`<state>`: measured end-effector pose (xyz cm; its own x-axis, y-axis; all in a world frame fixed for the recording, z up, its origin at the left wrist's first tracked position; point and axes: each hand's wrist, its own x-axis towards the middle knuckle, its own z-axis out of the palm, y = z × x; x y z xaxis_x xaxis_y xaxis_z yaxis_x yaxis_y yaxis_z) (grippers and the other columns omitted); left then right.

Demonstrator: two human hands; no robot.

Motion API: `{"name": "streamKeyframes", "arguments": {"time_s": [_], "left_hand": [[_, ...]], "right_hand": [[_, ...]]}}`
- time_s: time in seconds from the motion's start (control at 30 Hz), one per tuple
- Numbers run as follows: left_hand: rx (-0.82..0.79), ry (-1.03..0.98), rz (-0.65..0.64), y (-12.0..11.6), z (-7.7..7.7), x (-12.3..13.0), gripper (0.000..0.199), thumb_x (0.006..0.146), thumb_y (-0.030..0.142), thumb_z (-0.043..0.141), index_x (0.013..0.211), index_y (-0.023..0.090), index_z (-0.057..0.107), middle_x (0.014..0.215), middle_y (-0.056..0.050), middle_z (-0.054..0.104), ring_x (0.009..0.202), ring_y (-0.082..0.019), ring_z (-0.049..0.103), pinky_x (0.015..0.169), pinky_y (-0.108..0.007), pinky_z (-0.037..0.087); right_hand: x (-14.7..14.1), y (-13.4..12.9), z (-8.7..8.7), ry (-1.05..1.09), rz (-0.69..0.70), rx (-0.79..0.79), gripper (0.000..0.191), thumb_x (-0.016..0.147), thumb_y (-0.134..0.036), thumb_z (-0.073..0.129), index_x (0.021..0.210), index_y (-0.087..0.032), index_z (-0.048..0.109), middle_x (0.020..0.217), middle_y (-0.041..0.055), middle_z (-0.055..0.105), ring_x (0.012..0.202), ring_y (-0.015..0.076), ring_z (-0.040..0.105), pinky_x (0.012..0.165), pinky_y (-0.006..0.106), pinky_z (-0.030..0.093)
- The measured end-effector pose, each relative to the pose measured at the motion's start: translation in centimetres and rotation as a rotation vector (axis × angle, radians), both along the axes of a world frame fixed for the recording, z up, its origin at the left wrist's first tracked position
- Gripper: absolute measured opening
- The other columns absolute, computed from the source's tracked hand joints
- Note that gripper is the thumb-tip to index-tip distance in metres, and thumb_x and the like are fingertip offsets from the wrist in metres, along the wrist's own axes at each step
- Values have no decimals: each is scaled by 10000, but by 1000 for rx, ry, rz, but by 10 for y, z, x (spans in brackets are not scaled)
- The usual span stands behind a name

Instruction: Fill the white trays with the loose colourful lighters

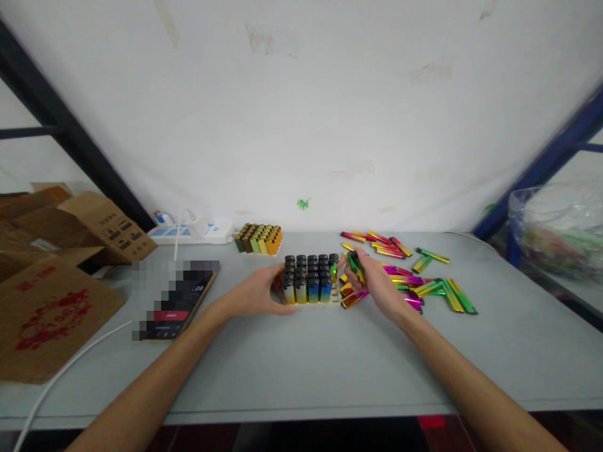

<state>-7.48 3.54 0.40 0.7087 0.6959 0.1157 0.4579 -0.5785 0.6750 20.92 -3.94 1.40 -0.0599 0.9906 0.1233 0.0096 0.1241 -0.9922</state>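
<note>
Setting twelve o'clock at the white wall and reading from left to right, we have a cardboard box (49,317) printed in red at nine o'clock on the grey table (499,370), with a white cable (70,358) running along its front. Beside it lies a phone (181,304), its screen partly pixelated, and behind that, towards eleven o'clock, sits a white power strip (191,233). A small cluster of orange and green lighters (259,240) stands near twelve.

At the centre, our left hand (252,292) is open and curved, cupped against the left flank of a block of upright lighters (306,290) with black tops and blue-to-yellow bodies. Our right hand (374,282) is closed in a pinch on a green-and-gold tube (355,267), which is just beside the block's right edge, at three o'clock from it. The tube's long axis tilts from eleven down to five, and the right hand is far nearer to it than the left, with the block between them. Further right, a loose scatter of magenta, gold and green tubes (414,285) spreads towards two and three o'clock, and a clear plastic bag (556,229) sits past the table's right edge.
</note>
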Motion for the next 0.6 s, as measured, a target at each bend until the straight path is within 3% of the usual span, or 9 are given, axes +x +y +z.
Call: {"name": "streamKeyframes", "arguments": {"time_s": [0.13, 0.33, 0.6], "left_hand": [[17, 1, -1, 0, 0, 0, 576, 667, 541, 904, 1095, 207, 710, 929, -33, 771, 909, -276, 733, 745, -321, 570], [29, 5, 5, 0, 0, 1, 600, 657, 568, 905, 1091, 202, 711, 927, -40, 764, 901, -272, 725, 753, -327, 573], [-16, -4, -4, 0, 2, 1, 580, 670, 559, 907, 1069, 195, 694, 952, -48, 756, 934, -279, 717, 774, -330, 565]], "right_hand": [[3, 1, -2, -23, -8, 15, 639, 990, -810, 460, 806, -215, 604, 629, -42, 420, 560, 140, 374, 542, 284, 310], [3, 1, -7, -76, -73, 58, 675, 966, -821, 432, 600, -258, 363, 563, -59, 266, 509, 121, 210, 494, 297, 176], [5, 1, -7, -36, -93, 44, 651, 976, -794, 452, 626, -247, 398, 567, -67, 264, 497, 115, 220, 486, 292, 176]]}}
